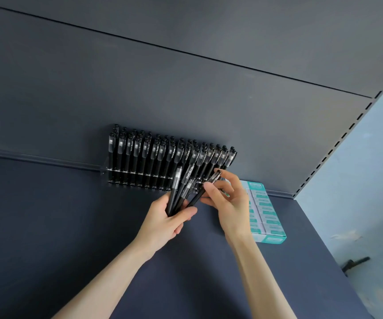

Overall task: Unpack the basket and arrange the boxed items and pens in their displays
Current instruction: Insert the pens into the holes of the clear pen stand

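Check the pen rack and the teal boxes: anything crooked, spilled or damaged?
Nothing stands out. The displayed pens stand in even rows in the rack, the teal boxes lie packed beside it, and the only loose pens are in the left hand, a single pen pinched by the right hand.

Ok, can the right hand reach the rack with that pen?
Probably yes: the right hand pinches one pen just in front of the rack, with nothing between them.

Pens point(181, 192) glossy black plastic; shelf point(47, 226) matt, smooth; boxes point(266, 217) glossy card.
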A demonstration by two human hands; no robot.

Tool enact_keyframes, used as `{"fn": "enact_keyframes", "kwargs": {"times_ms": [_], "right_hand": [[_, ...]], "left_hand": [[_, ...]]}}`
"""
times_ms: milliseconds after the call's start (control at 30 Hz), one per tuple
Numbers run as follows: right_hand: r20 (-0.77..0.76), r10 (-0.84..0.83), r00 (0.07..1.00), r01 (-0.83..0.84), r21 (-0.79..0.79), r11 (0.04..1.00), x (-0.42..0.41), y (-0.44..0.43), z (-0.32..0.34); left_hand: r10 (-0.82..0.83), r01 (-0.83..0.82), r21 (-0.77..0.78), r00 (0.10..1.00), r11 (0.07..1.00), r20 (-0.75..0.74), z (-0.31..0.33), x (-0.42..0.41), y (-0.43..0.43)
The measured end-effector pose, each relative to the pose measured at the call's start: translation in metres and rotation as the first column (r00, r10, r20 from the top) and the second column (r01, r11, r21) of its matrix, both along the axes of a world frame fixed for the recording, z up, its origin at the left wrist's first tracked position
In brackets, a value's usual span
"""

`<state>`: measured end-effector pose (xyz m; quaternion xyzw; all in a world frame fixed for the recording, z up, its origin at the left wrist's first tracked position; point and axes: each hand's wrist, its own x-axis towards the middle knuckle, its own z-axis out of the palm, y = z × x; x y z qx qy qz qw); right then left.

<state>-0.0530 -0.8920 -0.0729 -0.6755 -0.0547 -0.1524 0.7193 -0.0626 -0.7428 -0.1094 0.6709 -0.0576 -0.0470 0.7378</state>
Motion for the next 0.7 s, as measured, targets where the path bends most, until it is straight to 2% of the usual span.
{"fn": "enact_keyframes", "kwargs": {"times_ms": [67,200,300,433,700], "right_hand": [[0.038,-0.033,0.999,0.033,-0.007,0.999,0.002,0.001,0.005],[0.143,-0.240,0.960,0.235,0.050,0.971,0.013,-0.007,0.024],[0.243,-0.325,0.914,0.351,-0.071,0.934,0.024,-0.011,0.036],[0.310,-0.334,0.890,0.396,-0.167,0.903,0.039,-0.008,0.038],[0.329,-0.305,0.894,0.409,-0.319,0.855,0.056,-0.006,0.021]], "left_hand": [[0.025,-0.025,-0.004,1.000,1.000,0.011,0.000,0.000,0.000],[0.154,-0.154,-0.001,0.986,0.988,0.067,0.000,0.002,0.004],[0.207,-0.204,-0.038,0.976,0.978,0.066,0.001,0.005,0.008],[0.214,-0.215,-0.002,0.975,0.977,0.064,0.001,0.006,0.008],[0.183,-0.184,0.008,0.982,0.983,0.050,0.001,0.007,0.006]]}}
